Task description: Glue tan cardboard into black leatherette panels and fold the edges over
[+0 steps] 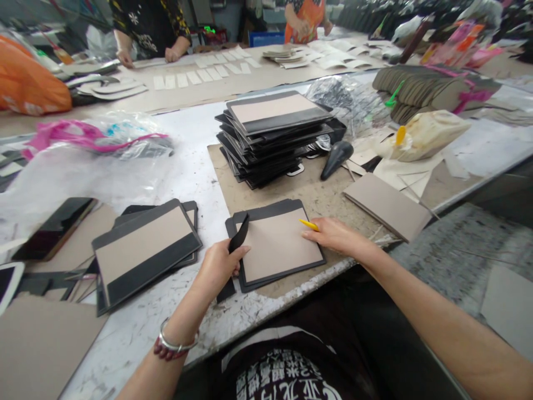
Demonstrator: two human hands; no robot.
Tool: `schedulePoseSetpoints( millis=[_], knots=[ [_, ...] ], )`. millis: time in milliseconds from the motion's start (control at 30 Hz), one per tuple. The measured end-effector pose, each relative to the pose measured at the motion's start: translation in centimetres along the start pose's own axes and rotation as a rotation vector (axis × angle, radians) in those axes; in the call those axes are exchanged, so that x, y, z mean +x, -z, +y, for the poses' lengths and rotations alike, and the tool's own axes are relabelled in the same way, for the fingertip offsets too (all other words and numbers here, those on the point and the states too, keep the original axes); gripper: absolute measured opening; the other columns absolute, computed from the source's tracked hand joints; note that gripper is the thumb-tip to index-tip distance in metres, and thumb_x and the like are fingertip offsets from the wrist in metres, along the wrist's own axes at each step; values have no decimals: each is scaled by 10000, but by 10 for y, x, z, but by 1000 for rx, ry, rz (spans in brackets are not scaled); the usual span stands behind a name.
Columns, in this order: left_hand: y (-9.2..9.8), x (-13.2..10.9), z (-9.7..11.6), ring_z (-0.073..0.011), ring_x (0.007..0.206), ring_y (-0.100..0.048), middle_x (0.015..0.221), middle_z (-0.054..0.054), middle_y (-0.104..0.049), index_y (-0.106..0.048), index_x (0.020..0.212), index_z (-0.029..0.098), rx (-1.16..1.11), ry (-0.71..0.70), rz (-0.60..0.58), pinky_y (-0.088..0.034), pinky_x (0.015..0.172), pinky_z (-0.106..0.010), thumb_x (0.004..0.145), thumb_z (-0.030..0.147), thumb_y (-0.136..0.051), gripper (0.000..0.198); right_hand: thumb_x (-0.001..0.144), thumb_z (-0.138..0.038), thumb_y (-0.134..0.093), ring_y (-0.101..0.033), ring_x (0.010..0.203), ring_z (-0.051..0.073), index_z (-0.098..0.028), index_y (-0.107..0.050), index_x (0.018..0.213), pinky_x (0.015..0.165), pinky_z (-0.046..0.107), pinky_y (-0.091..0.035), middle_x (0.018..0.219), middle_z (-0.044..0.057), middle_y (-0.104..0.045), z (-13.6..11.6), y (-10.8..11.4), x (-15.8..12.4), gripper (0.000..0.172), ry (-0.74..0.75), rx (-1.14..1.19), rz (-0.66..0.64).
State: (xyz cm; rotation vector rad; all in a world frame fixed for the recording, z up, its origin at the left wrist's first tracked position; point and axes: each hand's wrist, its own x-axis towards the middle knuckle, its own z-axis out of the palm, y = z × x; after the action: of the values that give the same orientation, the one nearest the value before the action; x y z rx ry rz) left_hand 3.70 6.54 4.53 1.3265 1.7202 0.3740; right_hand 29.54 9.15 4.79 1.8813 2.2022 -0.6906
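Observation:
In front of me lies a beige panel with black edging (275,247), stacked on similar black pieces. My left hand (220,264) is closed at its left edge, pinching a narrow black strip (239,233) that stands up at a tilt. At the panel's right edge my right hand (333,236) is closed around a yellow pointed tool (308,225), most of it hidden in the palm. The fingertips of that hand rest on the beige surface. More black-edged panels (145,247) lie in a small pile left of my left hand.
A tall stack of black-edged panels (278,114) stands behind the work. Right of it are a dark tapered object (337,158) and beige boards (387,205). A phone (56,228) and plastic wrap (95,172) lie left. Two people stand across the table.

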Motion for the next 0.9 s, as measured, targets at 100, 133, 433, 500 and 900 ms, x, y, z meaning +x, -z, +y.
schedulePoseSetpoints(
  millis=[100,133,433,500,900],
  knots=[
    [-1,1,-2,-120,337,-485,364,59,-472,-486,630,187,-10,-6,-2,-386,372,-222,772,297,-561,196,852,-372,-445,-611,780,224,-131,-642,904,635,268,-383,851,108,-673,-1,0,-1,315,2,2,2],
    [-1,2,-3,-121,335,-482,364,61,-470,-491,639,185,-19,-5,-4,-385,368,-223,773,298,-563,190,853,-369,-445,-611,784,222,-138,-641,901,639,266,-384,857,105,-674,-2,1,-2,306,3,2,2],
    [-8,3,-12,-120,354,-482,389,60,-472,-534,692,170,-91,1,51,-391,365,-218,772,302,-577,160,867,-356,-417,-622,782,235,-152,-641,904,654,290,-402,874,114,-682,1,-4,0,306,32,-1,21],
    [-9,1,-12,-126,371,-490,403,56,-478,-531,684,171,-93,-3,97,-392,379,-224,763,292,-589,156,868,-368,-411,-626,820,245,-149,-641,928,677,296,-409,902,118,-683,4,-9,3,323,32,-4,30],
    [-33,-38,-45,-208,682,-612,738,-82,-647,-617,917,156,157,-552,489,-508,637,-337,832,134,-417,218,851,-377,-424,-629,791,268,-158,-655,869,671,323,-409,853,121,-690,13,-20,7,319,36,33,108]
  ],
)
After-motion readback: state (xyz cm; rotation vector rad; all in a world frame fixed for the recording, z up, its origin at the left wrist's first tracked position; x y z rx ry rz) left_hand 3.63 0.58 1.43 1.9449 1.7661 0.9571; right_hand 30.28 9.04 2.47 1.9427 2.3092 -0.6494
